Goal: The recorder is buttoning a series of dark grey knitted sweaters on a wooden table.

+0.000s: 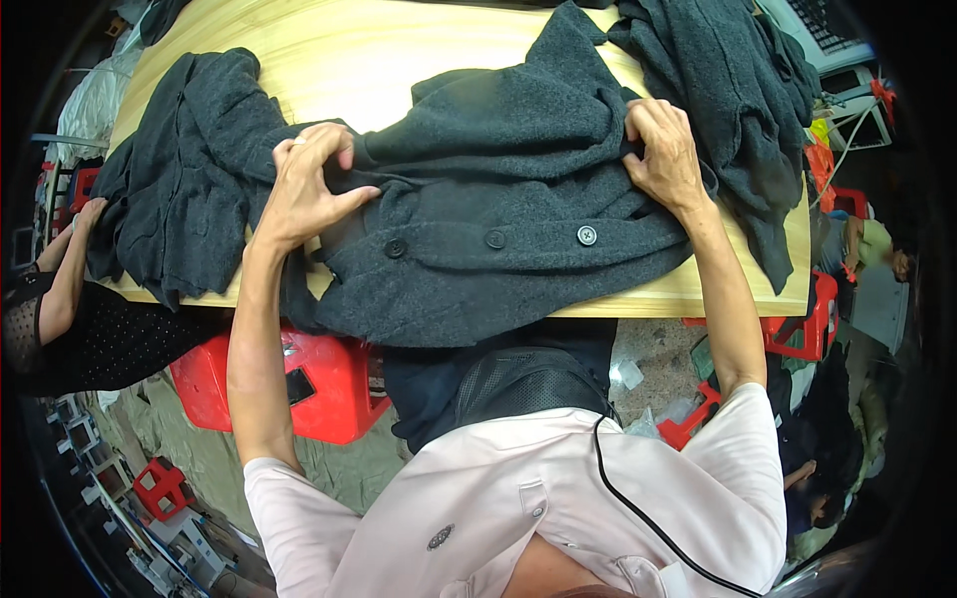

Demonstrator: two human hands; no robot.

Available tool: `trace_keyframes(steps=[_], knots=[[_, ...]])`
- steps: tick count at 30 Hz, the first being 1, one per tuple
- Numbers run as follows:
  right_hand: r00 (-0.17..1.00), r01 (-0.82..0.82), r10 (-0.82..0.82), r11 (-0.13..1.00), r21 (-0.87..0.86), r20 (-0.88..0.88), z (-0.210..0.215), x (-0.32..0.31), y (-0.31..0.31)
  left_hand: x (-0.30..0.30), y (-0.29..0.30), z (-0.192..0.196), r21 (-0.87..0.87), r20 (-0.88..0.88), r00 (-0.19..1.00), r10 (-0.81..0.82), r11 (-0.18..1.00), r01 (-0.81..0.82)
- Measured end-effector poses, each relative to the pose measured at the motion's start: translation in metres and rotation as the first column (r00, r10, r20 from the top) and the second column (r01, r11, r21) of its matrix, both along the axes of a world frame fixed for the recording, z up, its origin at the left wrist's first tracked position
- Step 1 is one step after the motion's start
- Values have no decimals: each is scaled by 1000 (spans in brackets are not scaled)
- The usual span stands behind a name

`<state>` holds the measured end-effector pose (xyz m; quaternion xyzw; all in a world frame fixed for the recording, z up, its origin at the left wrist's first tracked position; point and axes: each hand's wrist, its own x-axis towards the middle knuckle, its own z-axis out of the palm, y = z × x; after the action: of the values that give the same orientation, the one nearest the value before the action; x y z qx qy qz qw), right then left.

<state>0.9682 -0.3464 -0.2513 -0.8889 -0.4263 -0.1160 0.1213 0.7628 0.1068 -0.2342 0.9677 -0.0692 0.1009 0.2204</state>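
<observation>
A dark grey knitted coat (518, 189) lies spread over the table in front of me, its row of dark buttons running along the near edge. One button (586, 235) shines brighter than the others. My left hand (304, 184) rests over the coat's left part, thumb and forefinger apart in a wide curve, holding nothing that shows. At the coat's right end, my right hand (660, 154) has its fingers curled down and closed on the cloth. Folds hide the tips of those fingers.
More dark grey garments lie at the left (194, 169) and right (723, 110) of the wooden table (369, 50). Another person's hand (92, 214) touches the left garment. A red stool (329, 384) stands under the near edge. A keyboard (822, 25) shows at far right.
</observation>
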Motion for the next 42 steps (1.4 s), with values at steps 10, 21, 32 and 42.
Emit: trace_keyframes(steps=[10, 21, 32, 42], knots=[[995, -16, 17, 1000, 13, -103, 43, 18, -11, 13, -11, -20, 244, -14, 998, -58, 968, 60], [908, 217, -362, 837, 503, 211, 35, 134, 53, 11, -34, 6, -12, 609, 785, 114, 991, -136], [917, 367, -390, 907, 207, 81, -5, 115, -30, -46, -9, -30, 23, 197, 974, 109, 993, -116], [927, -328, 338, 941, 85, -163, -9, -167, 32, -84, -41, -57, -268, 150, 946, 287, 933, -241]])
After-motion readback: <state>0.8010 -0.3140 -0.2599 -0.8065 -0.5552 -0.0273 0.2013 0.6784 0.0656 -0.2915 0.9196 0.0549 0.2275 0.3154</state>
